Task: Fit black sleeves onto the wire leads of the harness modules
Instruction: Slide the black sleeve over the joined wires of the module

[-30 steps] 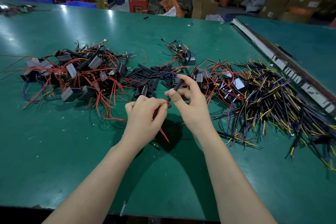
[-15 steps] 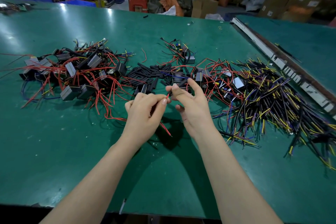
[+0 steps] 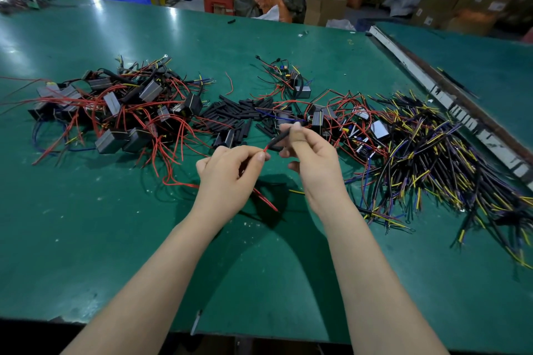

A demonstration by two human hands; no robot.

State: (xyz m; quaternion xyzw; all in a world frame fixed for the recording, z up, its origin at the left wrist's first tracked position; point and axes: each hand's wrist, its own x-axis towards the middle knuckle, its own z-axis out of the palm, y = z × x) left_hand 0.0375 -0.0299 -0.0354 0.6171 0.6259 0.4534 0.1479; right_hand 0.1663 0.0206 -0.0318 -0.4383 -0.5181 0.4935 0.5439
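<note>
Black sleeve [image 3: 279, 138] meets red wire lead [image 3: 266, 148] over green table [image 3: 86, 239].
We pinch lead w/ left hand [image 3: 227, 176]; right hand [image 3: 313, 158] pinches sleeve, its tip at the lead's end.

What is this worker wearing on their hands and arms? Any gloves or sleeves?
Nothing shows: the left hand and right hand are bare, with no gloves, rings or watch in view. Both forearms are uncovered up to the picture's bottom edge, so no sleeves appear. The fingers have short, plain nails.
</note>
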